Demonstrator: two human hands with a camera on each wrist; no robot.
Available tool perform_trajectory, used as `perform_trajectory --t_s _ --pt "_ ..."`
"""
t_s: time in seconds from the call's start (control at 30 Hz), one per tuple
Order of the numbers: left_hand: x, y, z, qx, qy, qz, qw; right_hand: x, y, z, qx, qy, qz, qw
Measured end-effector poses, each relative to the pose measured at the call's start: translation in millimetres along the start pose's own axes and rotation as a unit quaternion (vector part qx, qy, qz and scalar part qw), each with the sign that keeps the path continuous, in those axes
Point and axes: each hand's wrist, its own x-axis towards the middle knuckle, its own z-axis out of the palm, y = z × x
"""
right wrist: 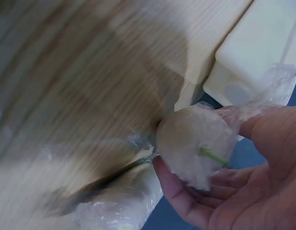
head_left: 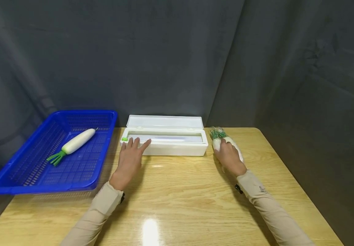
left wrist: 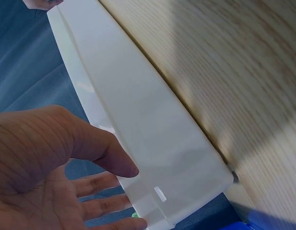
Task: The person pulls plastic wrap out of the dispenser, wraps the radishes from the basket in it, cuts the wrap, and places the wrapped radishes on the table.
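My left hand [head_left: 129,160] rests on the front left edge of a white cling film dispenser box [head_left: 177,149], its fingers spread. The box lid [head_left: 164,121] stands raised at the back, and a green slider [head_left: 124,139] sits at the left end. In the left wrist view, the thumb lies along the box front [left wrist: 153,120]. To the right of the box, my right hand [head_left: 228,156] grips a film-wrapped white radish [right wrist: 193,141]. A second wrapped radish [head_left: 237,150] lies right beside it on the table. The palm hides part of the held radish.
A blue plastic basket [head_left: 103,164] stands at the left, with an unwrapped white radish [head_left: 79,141] with trimmed green stems lying in it. All of this is on a wooden table [head_left: 189,198]. Dark grey curtains [head_left: 164,61] hang behind and to the right.
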Motion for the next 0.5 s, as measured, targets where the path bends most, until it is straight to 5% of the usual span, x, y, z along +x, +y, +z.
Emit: perform_trajectory --t_s 0.3,0.5 --pt "-0.3 1.2 -1.5 -0.003 -0.023 -0.011 0.9997 -4.0 -6.6 -6.2 -0.052 0.052 -0.04 0.9965" --pt "2.3 -0.5 -3.1 -0.008 -0.02 -0.007 0.9997 0.0 -17.5 -10.8 0.021 0.12 -0.164 0.979"
